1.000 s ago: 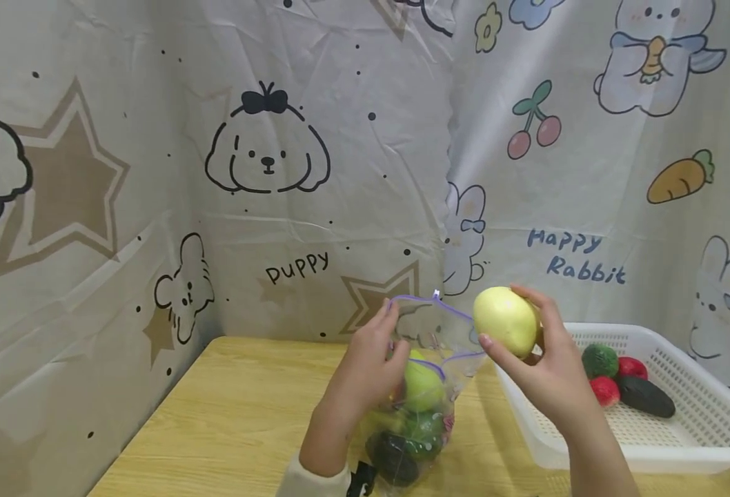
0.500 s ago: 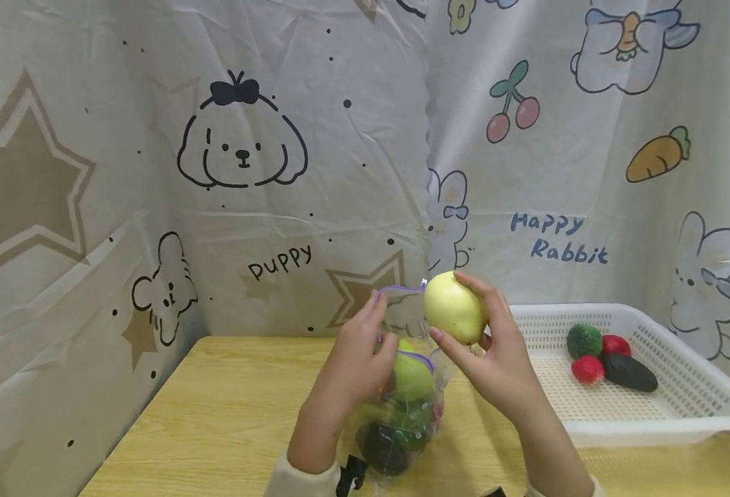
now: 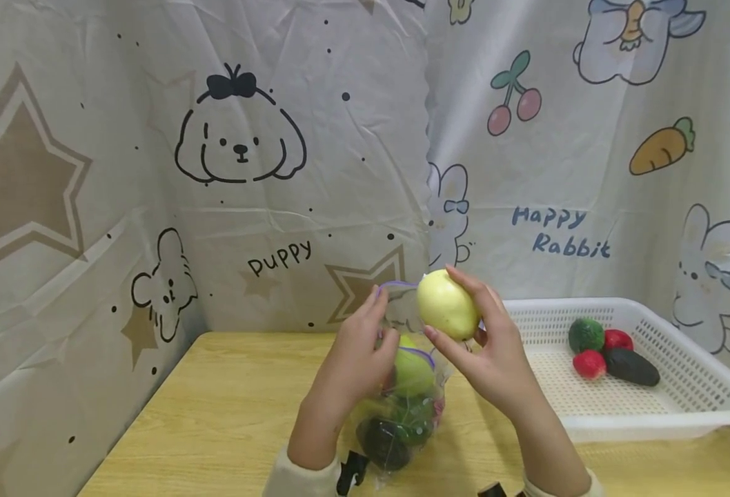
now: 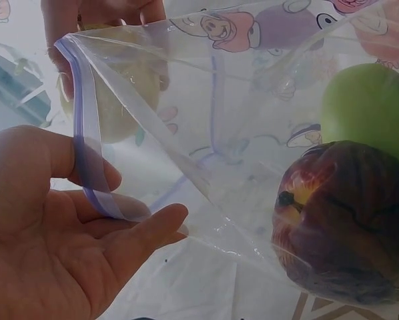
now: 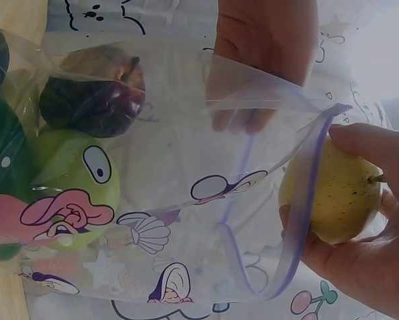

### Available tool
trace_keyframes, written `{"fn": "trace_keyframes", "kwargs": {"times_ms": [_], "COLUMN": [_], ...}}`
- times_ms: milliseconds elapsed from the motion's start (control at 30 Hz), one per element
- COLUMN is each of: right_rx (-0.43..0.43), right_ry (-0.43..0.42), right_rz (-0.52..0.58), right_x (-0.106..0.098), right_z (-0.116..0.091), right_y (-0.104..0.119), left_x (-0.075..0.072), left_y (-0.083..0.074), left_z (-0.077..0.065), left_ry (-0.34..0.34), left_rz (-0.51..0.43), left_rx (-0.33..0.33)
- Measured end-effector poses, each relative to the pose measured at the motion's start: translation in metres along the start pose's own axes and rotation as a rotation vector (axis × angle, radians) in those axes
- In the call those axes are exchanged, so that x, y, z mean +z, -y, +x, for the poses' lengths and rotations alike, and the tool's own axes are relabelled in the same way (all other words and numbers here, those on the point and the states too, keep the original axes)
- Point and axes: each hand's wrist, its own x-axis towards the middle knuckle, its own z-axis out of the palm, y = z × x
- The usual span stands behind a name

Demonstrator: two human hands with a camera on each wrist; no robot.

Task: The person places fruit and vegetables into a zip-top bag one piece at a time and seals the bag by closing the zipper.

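Observation:
My right hand (image 3: 489, 338) holds a yellow pear (image 3: 447, 305) at the mouth of a clear zip bag (image 3: 396, 284). In the right wrist view the bag's purple rim crosses the pear (image 5: 349, 193), and part of the pear shows through the film. My left hand (image 3: 355, 352) pinches the rim on the other side, as the left wrist view shows with fingers (image 4: 136, 207) at the purple strip. Inside the bag are a green round fruit (image 4: 363, 110), a dark red fruit (image 4: 346, 227) and, lower down, dark green produce (image 3: 383, 442).
A white perforated basket (image 3: 694, 414) stands at the right of the wooden table (image 3: 216, 400). In it lie a green round item (image 3: 586, 335), two red ones (image 3: 590, 364) and a dark oblong one (image 3: 632, 366). A printed curtain (image 3: 315, 138) hangs behind.
My right hand has brought the pear leftward, from beside the bag to its mouth. My left hand keeps hold of the rim. The head view has shifted slightly.

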Motion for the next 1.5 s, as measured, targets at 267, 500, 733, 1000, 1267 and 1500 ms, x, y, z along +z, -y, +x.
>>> {"fn": "trace_keyframes", "kwargs": {"times_ms": [267,500,733,1000,1267,1500], "right_rx": [-0.029,0.007,0.076,0.393,0.362,0.235], "right_ry": [-0.025,-0.041,-0.024,0.109,0.265,0.15], "right_rz": [-0.046,-0.058,-0.202,-0.441,-0.217,-0.101], "right_x": [-0.004,-0.011,-0.023,-0.033,-0.015,0.003], "right_z": [0.001,0.001,0.002,0.002,-0.005,-0.009], "right_y": [0.0,0.0,-0.004,-0.007,-0.016,-0.008], "left_x": [-0.001,-0.005,-0.008,-0.012,-0.002,0.003], "left_y": [-0.004,-0.001,0.003,-0.002,-0.009,-0.003], "left_z": [0.002,0.004,0.007,0.003,-0.004,-0.002], "left_ry": [-0.008,-0.035,-0.065,-0.015,0.212,0.102], "left_rz": [-0.003,-0.025,-0.025,-0.106,-0.258,-0.402], "left_rx": [0.015,0.017,-0.019,-0.065,0.001,-0.077]}}
